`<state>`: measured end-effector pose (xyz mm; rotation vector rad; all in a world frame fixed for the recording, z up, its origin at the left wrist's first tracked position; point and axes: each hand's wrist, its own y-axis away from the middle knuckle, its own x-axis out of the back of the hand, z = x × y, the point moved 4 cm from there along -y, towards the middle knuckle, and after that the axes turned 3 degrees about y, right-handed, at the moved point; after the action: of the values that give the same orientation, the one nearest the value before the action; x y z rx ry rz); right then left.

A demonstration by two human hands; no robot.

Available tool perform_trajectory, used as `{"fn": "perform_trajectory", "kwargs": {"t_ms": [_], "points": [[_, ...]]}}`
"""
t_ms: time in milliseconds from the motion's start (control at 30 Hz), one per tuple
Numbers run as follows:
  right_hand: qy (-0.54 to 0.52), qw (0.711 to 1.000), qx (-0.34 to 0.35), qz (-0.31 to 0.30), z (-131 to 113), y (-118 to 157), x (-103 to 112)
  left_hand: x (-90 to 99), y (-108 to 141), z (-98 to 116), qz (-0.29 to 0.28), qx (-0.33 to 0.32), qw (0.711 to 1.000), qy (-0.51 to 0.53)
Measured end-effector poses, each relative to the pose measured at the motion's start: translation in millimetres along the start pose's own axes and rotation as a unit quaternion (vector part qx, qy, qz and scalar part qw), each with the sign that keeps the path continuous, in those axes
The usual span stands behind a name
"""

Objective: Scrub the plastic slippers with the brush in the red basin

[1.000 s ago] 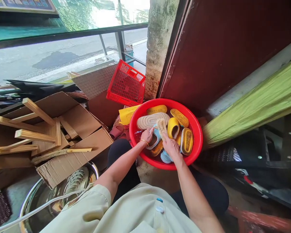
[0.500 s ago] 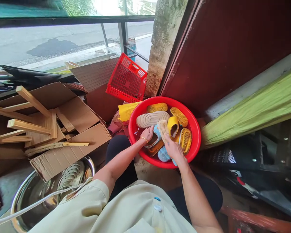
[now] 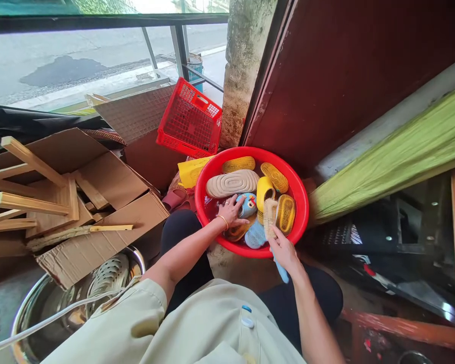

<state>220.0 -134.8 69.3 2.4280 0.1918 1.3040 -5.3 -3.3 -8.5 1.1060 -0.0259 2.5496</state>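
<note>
Evidently steadying a light-blue clog [image 3: 247, 205] from above with a spread left hand [image 3: 233, 212], fingers splayed rather than pinching, presumably for broad control of a small, rounded shoe. Located near the middle of a red plastic basin [image 3: 305, 202], slightly left of centre, with red-and-white decoration facing up. Closed around the blue handle [image 3: 281, 271] of a scrub brush [image 3: 270, 217], a right hand [image 3: 284, 248] beside the near rim; pale bristles over the basin, handle end jutting toward the body, probably to keep fingers clear of the working head. Impossible to tell from this angle: any contact between bristles and footwear below. Crowded around the clog, likely for shared space in 1 container: a beige ridged sole [image 3: 233, 183], 3 sole-up yellow clogs [image 3: 274, 177] along the far and right sides, a plain yellow clog [image 3: 265, 191] with visible foot opening, and a light-blue sole [image 3: 256, 234] near the front. Set just beyond dark-clad knees [image 3: 182, 235], apparently for easy reach by 2 hands. Farther left, a wooden stool [image 3: 56, 202], legs jutting outward, in an open cardboard box [image 3: 106, 245], perhaps for compact storage.
</note>
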Motion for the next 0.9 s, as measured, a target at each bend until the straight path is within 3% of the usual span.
{"fn": "perform_trajectory", "kwargs": {"t_ms": [67, 167, 267, 367, 500, 633, 733, 900], "points": [[-0.045, 0.999, -0.002, 0.012, -8, -11, -10, -1.0, -3, -7, -0.013, 0.031, 0.999, 0.033], [-0.056, 0.998, 0.025, 0.028, -29, -22, -26, 8.8, -9, -16, 0.020, 0.044, 0.986, 0.157], [0.029, 0.995, 0.072, 0.057, -50, -20, -38, 19.7, -13, -20, 0.052, 0.040, 0.956, 0.286], [0.146, 0.984, 0.100, 0.033, -64, -17, -45, 21.7, -14, -20, 0.055, 0.053, 0.939, 0.337], [0.255, 0.966, 0.040, 0.015, -65, -36, -24, 14.4, -16, -19, 0.046, 0.078, 0.950, 0.299], [0.271, 0.962, 0.008, 0.004, -69, -57, -3, 4.9, -16, -24, 0.000, 0.123, 0.965, 0.234], [0.251, 0.966, 0.048, -0.030, -73, -42, -12, 0.7, -14, -31, -0.019, 0.145, 0.967, 0.209], [0.208, 0.967, 0.132, -0.064, -64, 12, -38, -4.6, -17, -41, -0.001, 0.164, 0.961, 0.223]]}}
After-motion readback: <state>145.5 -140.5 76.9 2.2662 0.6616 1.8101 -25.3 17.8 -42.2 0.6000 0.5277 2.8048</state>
